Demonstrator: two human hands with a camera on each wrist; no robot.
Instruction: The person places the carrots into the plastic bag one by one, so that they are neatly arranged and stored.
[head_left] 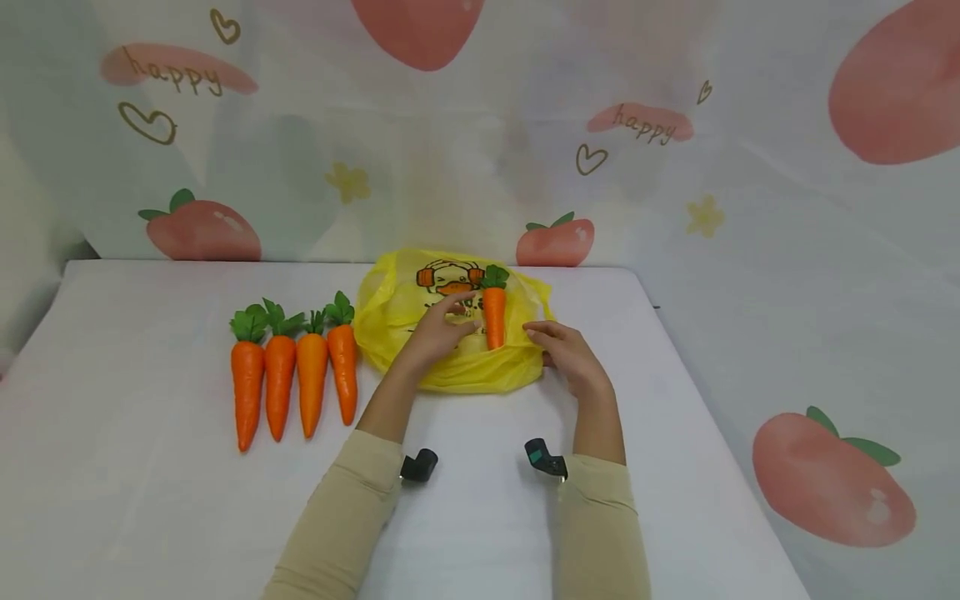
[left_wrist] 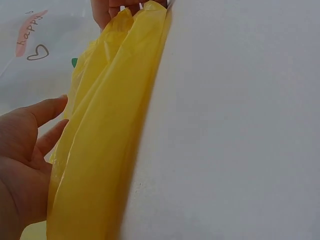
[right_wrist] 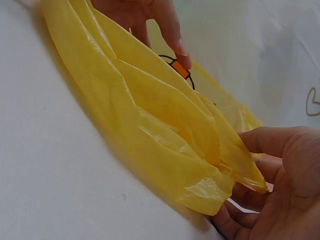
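Note:
A yellow plastic bag (head_left: 386, 325) with a printed cartoon duck lies at the back middle, its near edge bunched up. One carrot (head_left: 494, 319) with a green top lies within the bag's opening, its tip behind the near edge. My left hand (head_left: 438, 333) reaches over the bag just left of this carrot, thumb and fingers apart, holding nothing that shows. At the bag's right side, my right hand (head_left: 566, 350) pinches the bag's edge; in the right wrist view, thumb and fingers of the right hand (right_wrist: 290, 175) lie on either side of the yellow film.
Several carrots (head_left: 280, 383) lie in a row left of the bag, leaves away from me. The white table (head_left: 150, 483) ends at a fabric backdrop (head_left: 450, 192) printed with fruit and hearts.

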